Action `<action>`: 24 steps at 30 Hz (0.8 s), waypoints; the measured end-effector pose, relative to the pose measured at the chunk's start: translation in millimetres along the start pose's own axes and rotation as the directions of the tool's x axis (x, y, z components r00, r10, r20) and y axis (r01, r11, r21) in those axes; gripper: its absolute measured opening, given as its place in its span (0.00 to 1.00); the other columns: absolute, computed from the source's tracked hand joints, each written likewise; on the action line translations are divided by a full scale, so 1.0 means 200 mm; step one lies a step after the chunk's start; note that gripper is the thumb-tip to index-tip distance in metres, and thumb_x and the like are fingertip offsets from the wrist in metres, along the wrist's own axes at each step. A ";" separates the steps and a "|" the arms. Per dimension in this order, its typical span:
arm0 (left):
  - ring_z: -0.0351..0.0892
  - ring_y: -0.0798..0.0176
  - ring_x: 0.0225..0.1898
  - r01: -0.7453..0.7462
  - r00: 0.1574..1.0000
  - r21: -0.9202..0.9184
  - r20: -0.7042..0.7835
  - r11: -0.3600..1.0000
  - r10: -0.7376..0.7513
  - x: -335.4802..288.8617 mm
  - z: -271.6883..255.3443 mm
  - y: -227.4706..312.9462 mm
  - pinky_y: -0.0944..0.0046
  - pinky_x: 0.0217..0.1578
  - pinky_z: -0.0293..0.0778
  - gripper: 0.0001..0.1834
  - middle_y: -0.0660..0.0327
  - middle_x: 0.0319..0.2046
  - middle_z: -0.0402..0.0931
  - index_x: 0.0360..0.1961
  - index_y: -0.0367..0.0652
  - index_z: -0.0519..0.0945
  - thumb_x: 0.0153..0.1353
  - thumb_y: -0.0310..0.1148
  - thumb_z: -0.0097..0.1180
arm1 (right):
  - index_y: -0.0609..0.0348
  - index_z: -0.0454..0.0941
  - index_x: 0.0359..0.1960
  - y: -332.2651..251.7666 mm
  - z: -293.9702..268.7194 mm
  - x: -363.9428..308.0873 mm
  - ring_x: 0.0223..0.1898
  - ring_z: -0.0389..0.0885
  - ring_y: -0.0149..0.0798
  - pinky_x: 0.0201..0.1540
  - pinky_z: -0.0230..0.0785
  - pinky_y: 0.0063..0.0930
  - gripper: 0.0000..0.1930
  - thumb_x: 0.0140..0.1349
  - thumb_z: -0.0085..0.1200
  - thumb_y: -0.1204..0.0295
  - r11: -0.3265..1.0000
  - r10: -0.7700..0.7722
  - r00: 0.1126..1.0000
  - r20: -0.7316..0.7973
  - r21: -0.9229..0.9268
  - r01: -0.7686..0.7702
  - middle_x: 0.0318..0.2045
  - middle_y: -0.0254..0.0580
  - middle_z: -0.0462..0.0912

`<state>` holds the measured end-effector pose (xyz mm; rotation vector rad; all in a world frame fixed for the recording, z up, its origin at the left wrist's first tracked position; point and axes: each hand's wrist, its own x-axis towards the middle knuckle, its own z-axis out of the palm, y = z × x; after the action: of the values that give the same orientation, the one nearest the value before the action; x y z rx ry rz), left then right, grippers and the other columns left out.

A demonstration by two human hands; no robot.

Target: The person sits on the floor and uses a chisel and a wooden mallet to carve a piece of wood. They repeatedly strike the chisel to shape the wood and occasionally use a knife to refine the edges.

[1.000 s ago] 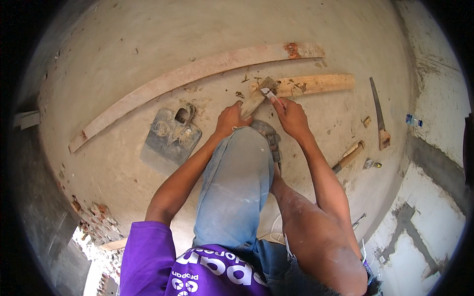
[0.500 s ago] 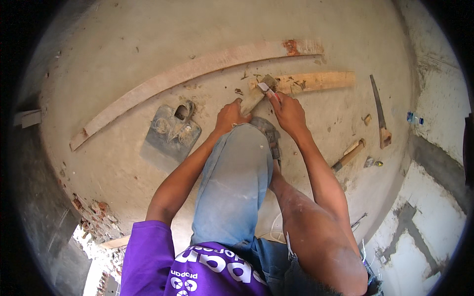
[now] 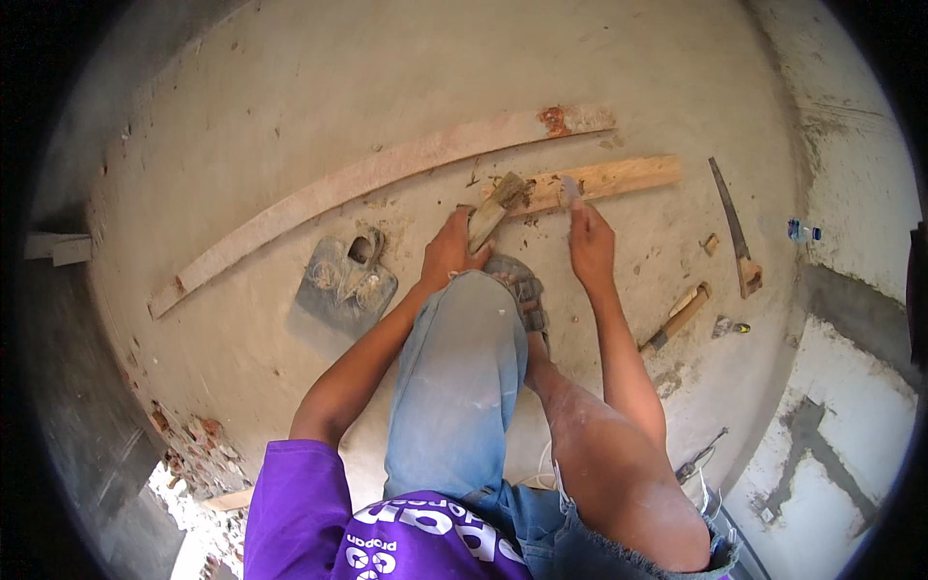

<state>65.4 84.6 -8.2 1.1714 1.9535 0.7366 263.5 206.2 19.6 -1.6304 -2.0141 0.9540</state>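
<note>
I crouch over a concrete floor. My left hand (image 3: 449, 249) grips a short chunk of wood (image 3: 493, 208), tilted up with its far end against the short pale plank (image 3: 609, 179). My right hand (image 3: 590, 246) is a little to the right of it and holds a small pale blade-like tool (image 3: 568, 188) whose tip rests on the plank. I cannot tell what kind of tool it is. Wood chips lie around both hands. My sandalled foot (image 3: 519, 290) stands just behind the chunk, between my hands.
A long curved plank (image 3: 387, 169) lies beyond the hands. A flat metal hoe head (image 3: 343, 285) sits to the left. On the right lie a handsaw (image 3: 737, 237), a wooden-handled tool (image 3: 679, 317) and a small bottle (image 3: 802, 232). Broken bricks (image 3: 193, 454) are at lower left.
My right hand has moved right, away from the wood chunk, and now rests on the short plank. The left hand keeps hold of the chunk.
</note>
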 end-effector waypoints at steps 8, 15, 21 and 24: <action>0.77 0.36 0.53 -0.238 0.968 -0.005 -0.080 0.971 0.237 0.06 0.03 0.05 0.48 0.47 0.79 0.28 0.45 0.60 0.67 0.64 0.51 0.71 0.62 0.30 0.61 | 0.63 0.69 0.31 0.46 -0.19 -0.40 0.24 0.75 0.42 0.30 0.66 0.38 0.21 0.76 0.43 0.56 0.916 0.374 0.924 0.086 0.123 -0.382 0.20 0.47 0.73; 0.72 0.36 0.59 -0.357 0.911 -0.010 -0.225 0.934 0.346 0.03 0.03 0.10 0.47 0.55 0.75 0.27 0.45 0.60 0.67 0.61 0.45 0.71 0.58 0.25 0.60 | 0.59 0.70 0.36 0.42 -0.20 -0.60 0.24 0.77 0.36 0.30 0.68 0.34 0.15 0.75 0.46 0.60 0.782 0.543 0.826 0.150 0.268 -0.562 0.20 0.40 0.75; 0.71 0.37 0.60 -0.287 0.932 0.030 -0.221 0.958 0.286 0.07 0.05 0.09 0.47 0.57 0.73 0.28 0.45 0.61 0.67 0.61 0.43 0.72 0.58 0.27 0.63 | 0.58 0.70 0.35 0.42 -0.16 -0.50 0.24 0.74 0.32 0.28 0.67 0.31 0.15 0.75 0.47 0.60 0.910 0.337 0.933 0.125 0.211 -0.357 0.22 0.39 0.75; 0.72 0.37 0.58 -0.373 0.881 0.169 -0.243 0.912 0.405 0.06 0.08 0.05 0.49 0.58 0.71 0.27 0.43 0.59 0.69 0.59 0.43 0.73 0.58 0.30 0.64 | 0.58 0.70 0.34 0.44 -0.12 -0.49 0.22 0.71 0.30 0.25 0.66 0.29 0.15 0.75 0.47 0.59 0.943 0.270 0.958 0.092 0.174 -0.283 0.21 0.38 0.73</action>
<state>79.2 101.8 -12.7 1.6405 2.0261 1.0509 366.9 126.9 -12.8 -1.8277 -1.7034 1.2704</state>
